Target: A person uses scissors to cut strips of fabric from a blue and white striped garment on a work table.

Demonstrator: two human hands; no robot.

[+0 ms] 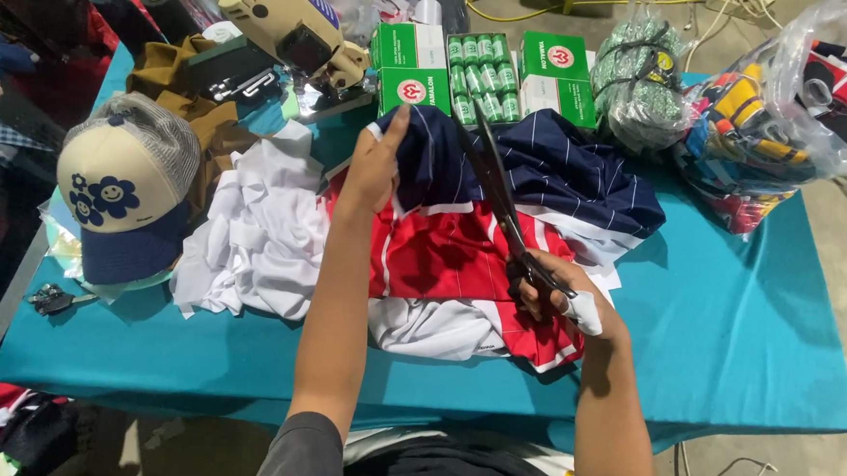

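Between both hands, navy striped fabric; scissors cutting it

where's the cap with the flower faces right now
The cap sits at the table's left side in the head view, beside the white cloth pile.

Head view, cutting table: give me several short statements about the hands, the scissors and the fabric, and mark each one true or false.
1. The right hand grips a pair of scissors. True.
2. The left hand lies flat on the teal table. False: it is raised, pinching up an edge of the navy striped fabric.
3. A cap with flower faces sits left of the white cloth. True.
4. The scissors point toward the person's body. False: the blades point away, toward the green boxes.
5. Red fabric lies beneath the navy piece. True.
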